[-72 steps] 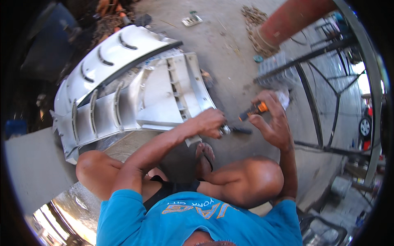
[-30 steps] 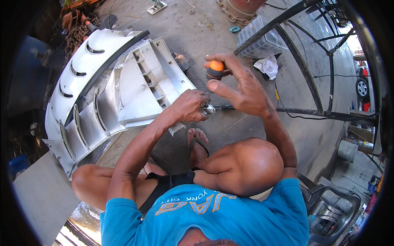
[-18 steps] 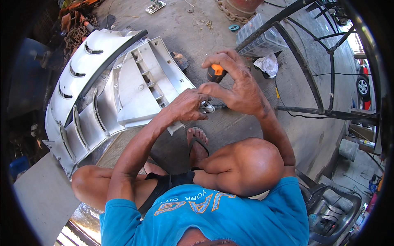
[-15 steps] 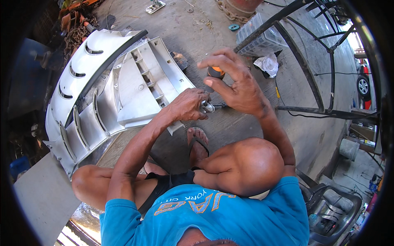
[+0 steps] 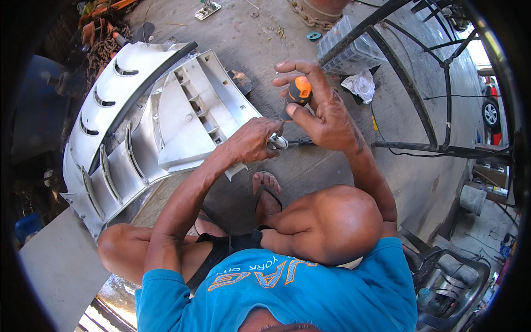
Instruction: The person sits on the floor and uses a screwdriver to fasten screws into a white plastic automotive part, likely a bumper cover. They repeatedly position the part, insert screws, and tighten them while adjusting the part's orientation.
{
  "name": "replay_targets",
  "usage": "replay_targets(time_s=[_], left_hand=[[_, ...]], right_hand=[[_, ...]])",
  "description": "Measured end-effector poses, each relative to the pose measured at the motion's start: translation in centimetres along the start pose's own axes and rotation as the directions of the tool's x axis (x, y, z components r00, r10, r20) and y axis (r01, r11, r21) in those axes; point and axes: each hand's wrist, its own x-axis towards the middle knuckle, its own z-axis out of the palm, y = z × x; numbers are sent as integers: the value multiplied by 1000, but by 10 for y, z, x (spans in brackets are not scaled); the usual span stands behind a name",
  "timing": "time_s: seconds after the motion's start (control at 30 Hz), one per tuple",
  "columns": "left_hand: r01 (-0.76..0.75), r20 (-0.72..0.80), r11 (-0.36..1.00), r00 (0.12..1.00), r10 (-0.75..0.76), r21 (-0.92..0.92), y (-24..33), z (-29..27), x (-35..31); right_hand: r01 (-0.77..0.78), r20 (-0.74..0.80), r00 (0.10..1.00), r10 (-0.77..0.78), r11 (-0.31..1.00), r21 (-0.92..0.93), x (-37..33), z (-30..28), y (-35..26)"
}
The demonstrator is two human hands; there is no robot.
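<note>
My right hand [image 5: 323, 113] holds the black and orange handle of a screwdriver [image 5: 299, 93] between thumb and fingers, with the other fingers stretched out. The tool leans down toward my left hand [image 5: 254, 138]. Those left fingers are closed around the narrow right-hand end of a white plastic panel [image 5: 191, 119] with a row of square recesses. Its far tip shows just past my fingertips; where the screwdriver's point sits is hidden. Against the panel's left side lies a curved white slotted piece [image 5: 113, 88], with another ribbed section below it.
To the right stands a black metal tube frame [image 5: 406, 77]. Behind it are a clear plastic organizer box [image 5: 351, 50] and a crumpled white bag [image 5: 360, 86]. Rusty chains [image 5: 99, 61] lie at the far left. A black cable [image 5: 409, 155] runs along the frame's base.
My right hand has turned on the screwdriver, its fingers now straighter. The handle has tilted up and right, showing more of its orange end. My left hand stays at the panel's end.
</note>
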Motion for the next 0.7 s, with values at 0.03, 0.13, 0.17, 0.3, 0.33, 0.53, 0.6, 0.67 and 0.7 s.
replay_targets(time_s=[0.03, 0.13, 0.17, 0.3, 0.33, 0.53, 0.6, 0.67, 0.7], left_hand=[[-17, -22, 1000, 1000, 17, 1, -3, 2, -1], [-49, -50, 999, 998, 49, 3, -8, 2, 1], [-43, -35, 999, 998, 43, 2, -8, 1, 3], [-28, -21, 1000, 999, 28, -2, -6, 1, 2], [-15, -19, 1000, 1000, 15, -2, -7, 2, 2], [5, -29, 1000, 1000, -4, 17, -11, 4, 0], [32, 17, 998, 999, -33, 51, -14, 6, 1], [48, 22, 997, 999, -50, 60, -12, 6, 1], [59, 22, 996, 998, -61, 66, -10, 5, 1]], right_hand=[[-10, -10, 1000, 9, 994, -109, 0, 2, -2], [-31, -23, 999, 24, 923, -385, 1, 2, -7], [-26, -12, 1000, 24, 896, -443, 0, 1, -5], [85, 131, 990, -45, 944, -319, 5, -9, 1], [70, 94, 994, -48, 967, -243, 4, -8, 3], [14, 30, 1000, -7, 973, -231, 1, 5, -4], [21, 73, 997, 6, 934, -357, 3, 4, 0], [145, 137, 985, -106, 940, -309, 8, -1, 5], [208, 169, 972, -165, 937, -280, 10, -3, 7]])
